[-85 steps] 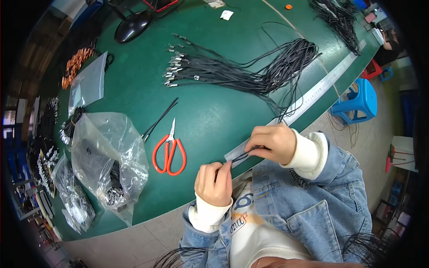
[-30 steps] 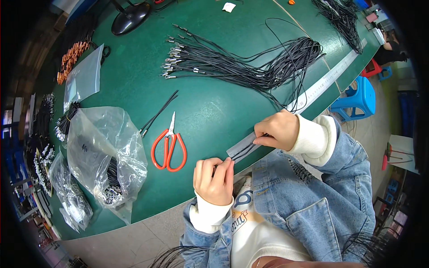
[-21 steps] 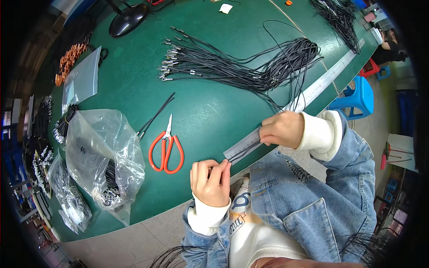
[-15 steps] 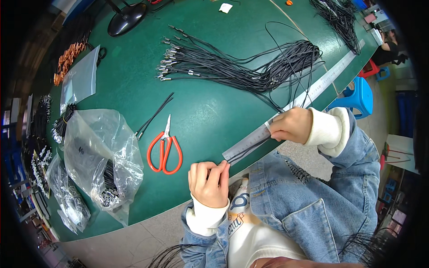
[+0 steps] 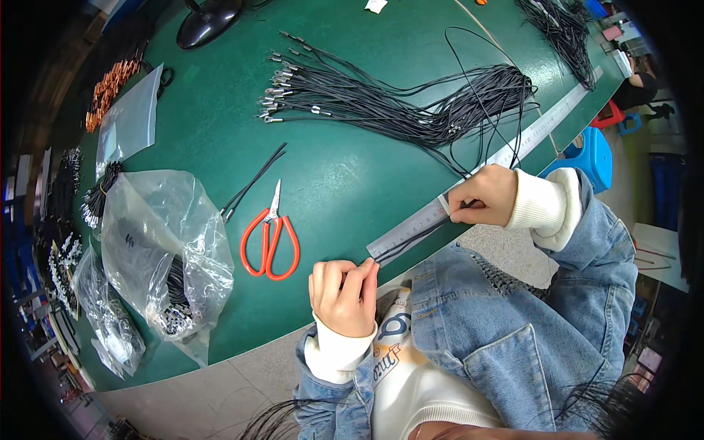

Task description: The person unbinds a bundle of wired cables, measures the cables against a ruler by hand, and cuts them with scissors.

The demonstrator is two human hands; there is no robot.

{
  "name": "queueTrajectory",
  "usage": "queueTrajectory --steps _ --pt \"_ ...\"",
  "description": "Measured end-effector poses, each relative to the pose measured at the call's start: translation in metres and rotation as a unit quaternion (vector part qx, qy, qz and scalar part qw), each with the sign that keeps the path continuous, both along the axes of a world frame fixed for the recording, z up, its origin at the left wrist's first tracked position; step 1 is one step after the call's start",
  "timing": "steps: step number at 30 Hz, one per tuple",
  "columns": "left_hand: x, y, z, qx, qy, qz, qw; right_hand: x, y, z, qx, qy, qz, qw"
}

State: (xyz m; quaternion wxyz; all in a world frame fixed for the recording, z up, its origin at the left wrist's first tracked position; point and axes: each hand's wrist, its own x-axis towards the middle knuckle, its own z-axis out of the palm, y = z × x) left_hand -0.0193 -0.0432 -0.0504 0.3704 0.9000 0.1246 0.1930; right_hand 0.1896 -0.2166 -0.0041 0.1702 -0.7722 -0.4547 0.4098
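Observation:
Thin black cables (image 5: 412,240) are stretched along a steel ruler (image 5: 400,232) at the table's near edge. My left hand (image 5: 345,295) pinches their ends between thumb and forefinger at the ruler's near end. Farther along the ruler, my right hand (image 5: 484,196) is closed round the same cables. From beside that hand, loose loops run up toward a large bundle of black cables (image 5: 411,110) with metal ring terminals at its left end. Left of my hands lie scissors (image 5: 270,238) with red handles, closed, and a few short black cable pieces (image 5: 253,183).
A clear plastic bag (image 5: 158,235) with black cables inside lies at the left, beside a smaller bag (image 5: 110,315) and a flat clear bag (image 5: 132,125). Copper-coloured ends (image 5: 110,92) and a black round base (image 5: 209,23) sit behind. A blue stool (image 5: 590,158) stands beyond the right edge.
My right hand has shifted slightly to the right along the ruler, and the cables between my hands lie closer together. My left hand keeps its pinch at the ruler's end.

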Motion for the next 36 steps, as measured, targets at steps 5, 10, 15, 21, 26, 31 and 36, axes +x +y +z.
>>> queueTrajectory --steps 5,10,15,21,26,31,36 --pt "0.001 0.000 -0.001 0.002 -0.001 -0.003 1.000 -0.002 0.001 -0.003 -0.024 -0.073 0.008 0.997" --pt "0.000 0.000 -0.001 0.000 0.000 -0.006 1.000 -0.003 0.001 -0.007 -0.012 -0.080 0.003 0.997" --pt "0.000 0.000 -0.004 0.004 0.003 -0.009 1.000 -0.004 0.005 -0.006 -0.037 -0.080 -0.001 0.996" --pt "-0.001 0.001 -0.003 0.006 0.004 -0.013 1.000 -0.006 0.011 -0.006 -0.063 -0.118 0.010 0.991" --pt "-0.001 0.001 -0.005 0.007 0.005 -0.010 1.000 -0.005 0.014 -0.008 -0.073 -0.099 -0.011 0.992" --pt "-0.001 0.002 -0.005 0.011 0.007 -0.015 1.000 -0.005 0.011 -0.006 -0.058 -0.106 0.014 0.993" --pt "-0.002 0.003 -0.006 0.006 0.006 -0.012 1.000 -0.006 0.012 -0.009 -0.042 -0.095 -0.005 0.995"
